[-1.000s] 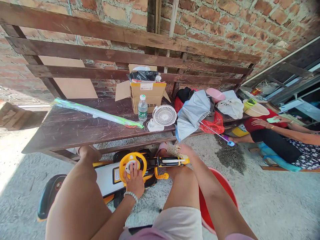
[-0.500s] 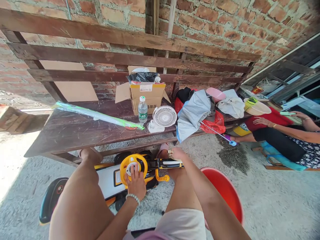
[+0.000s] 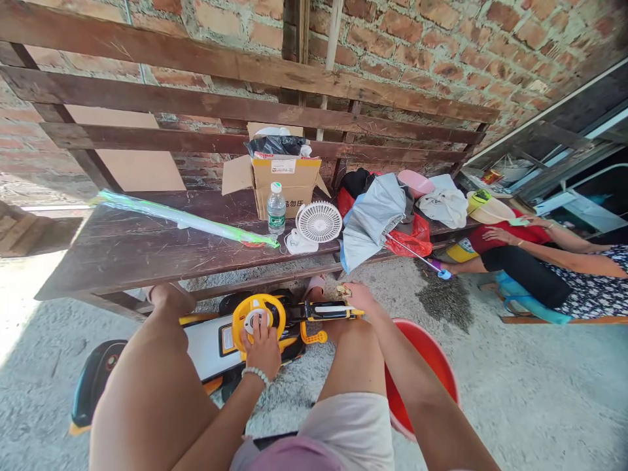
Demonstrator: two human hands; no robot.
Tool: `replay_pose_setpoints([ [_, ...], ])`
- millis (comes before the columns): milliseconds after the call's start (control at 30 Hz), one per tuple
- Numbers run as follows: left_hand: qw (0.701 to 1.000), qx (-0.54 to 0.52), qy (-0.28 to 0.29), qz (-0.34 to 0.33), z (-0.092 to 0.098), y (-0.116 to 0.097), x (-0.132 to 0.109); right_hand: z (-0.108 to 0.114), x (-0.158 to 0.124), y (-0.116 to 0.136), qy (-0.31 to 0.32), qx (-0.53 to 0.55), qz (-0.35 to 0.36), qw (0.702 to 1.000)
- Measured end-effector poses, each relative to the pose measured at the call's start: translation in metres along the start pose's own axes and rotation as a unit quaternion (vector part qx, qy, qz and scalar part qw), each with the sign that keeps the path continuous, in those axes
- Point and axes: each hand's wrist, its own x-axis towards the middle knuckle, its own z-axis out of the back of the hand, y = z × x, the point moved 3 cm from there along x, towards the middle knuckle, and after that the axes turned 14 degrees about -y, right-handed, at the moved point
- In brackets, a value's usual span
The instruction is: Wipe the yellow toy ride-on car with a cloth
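Observation:
My left hand lies over the lower right rim of a yellow steering wheel, its fingers reaching onto the pale hub. The wheel belongs to a yellow, white and black ride-on toy between my legs. My right hand is closed on a small crumpled tan thing, too small to name. It is just above the toy's long black, white and yellow front bar. Below that bar sticks out a yellow curved piece.
A wooden bench bears a wrapped long item, water bottle, white fan, cardboard box and half-folded umbrella. A red basin stands right of my knee. Another person sits at the right.
My right hand has shifted slightly right along the front bar, and the tan thing shows more. My left hand stays on the wheel. The whole view has shifted slightly.

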Motion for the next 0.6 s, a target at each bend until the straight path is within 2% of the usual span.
replay_pose_setpoints([
  [100,1.000,-0.007,-0.015,0.004,-0.003,-0.001,0.000,0.003,-0.022,0.006,-0.064,0.024,-0.010,0.998],
  [233,1.000,-0.009,-0.020,0.005,-0.008,0.002,0.001,-0.020,-0.058,0.047,-0.036,0.080,0.065,0.994],
  [300,1.000,-0.007,-0.015,0.003,-0.009,0.003,0.002,-0.031,-0.072,0.065,-0.045,0.051,0.056,0.996],
  [367,1.000,-0.003,-0.011,-0.003,-0.009,0.005,0.002,-0.040,-0.083,0.073,-0.065,0.035,0.014,0.997],
  [433,1.000,0.003,-0.014,-0.008,-0.008,0.005,0.003,-0.050,-0.095,0.071,-0.098,0.052,-0.058,0.992],
  [533,1.000,0.011,-0.016,-0.009,-0.008,0.005,0.004,-0.066,-0.112,0.055,-0.150,0.097,-0.204,0.962],
  [600,1.000,0.011,-0.010,-0.005,-0.008,0.004,0.005,-0.077,-0.118,0.046,-0.149,0.102,-0.285,0.941],
])
